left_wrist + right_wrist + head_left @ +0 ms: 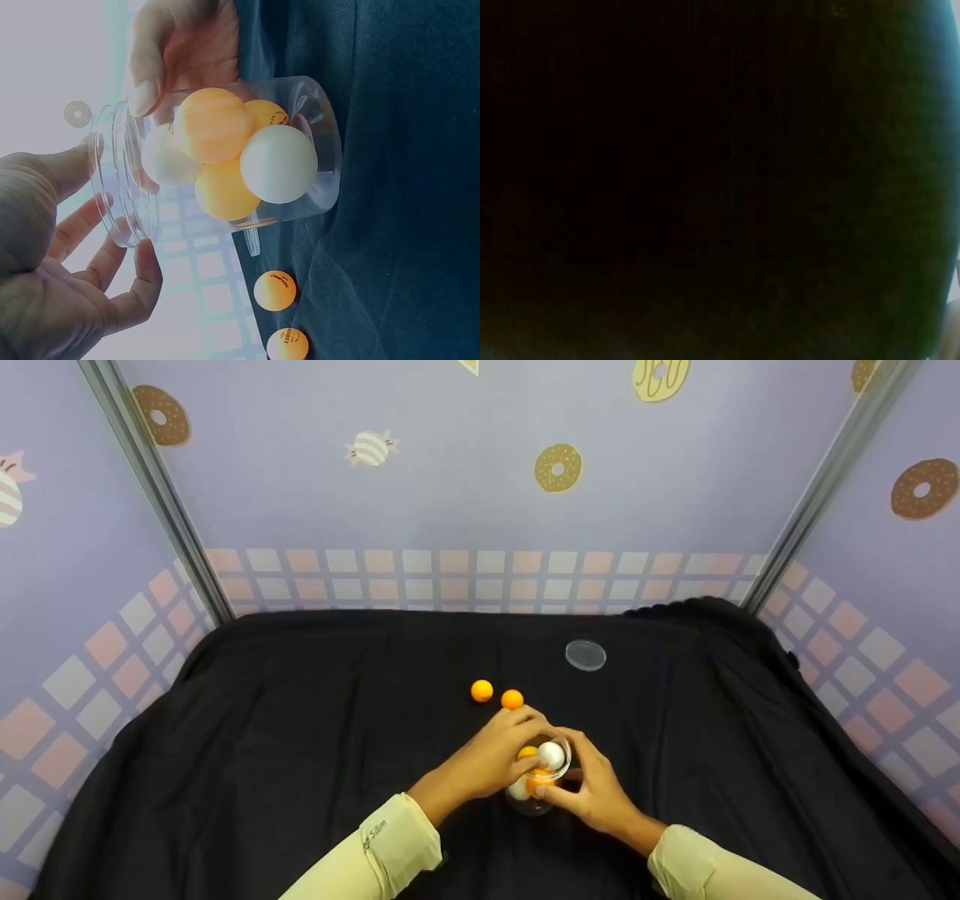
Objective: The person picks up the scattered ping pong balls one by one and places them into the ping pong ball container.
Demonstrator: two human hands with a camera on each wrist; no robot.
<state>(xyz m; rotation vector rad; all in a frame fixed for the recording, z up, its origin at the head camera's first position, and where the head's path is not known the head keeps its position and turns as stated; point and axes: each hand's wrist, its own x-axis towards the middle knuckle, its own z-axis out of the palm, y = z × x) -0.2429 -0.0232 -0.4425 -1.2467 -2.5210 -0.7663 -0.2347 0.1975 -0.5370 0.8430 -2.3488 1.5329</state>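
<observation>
A clear plastic jar (326, 161) holds several table tennis balls, orange (214, 126) and white (279, 163). It has no lid on its mouth, and in the head view it is just below the middle. My right hand (600, 799) grips the side of the jar. The fingers and thumb of my left hand (491, 754) curl round the jar's rim (120, 176). Just beyond my left hand, two orange table tennis balls, one on the left (481, 691) and one on the right (512, 699), lie on the black cloth.
A clear round lid (586, 655) lies flat farther back on the black cloth (315, 750). Patterned panels (465, 510) stand behind and on both sides of the table. The right wrist view is almost wholly dark.
</observation>
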